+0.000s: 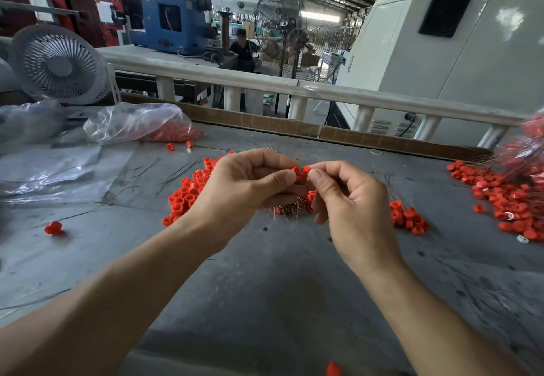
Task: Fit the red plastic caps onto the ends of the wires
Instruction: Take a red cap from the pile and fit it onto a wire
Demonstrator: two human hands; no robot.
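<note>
Mid-batch, judging by piles: left hand (244, 187) gripping a wire bundle (287, 209), right hand (350, 199) pinching a red cap (300, 173) at its tip, loose caps (184, 196) waiting beneath, capped wires (512, 196) piling right

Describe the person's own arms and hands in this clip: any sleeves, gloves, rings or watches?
Both forearms are bare right to the bottom edge of the frame, so no sleeves show. The left hand and right hand wear no gloves. No ring, watch, wristband or other marking is visible on either. Fingernails look short and unpainted.
</note>
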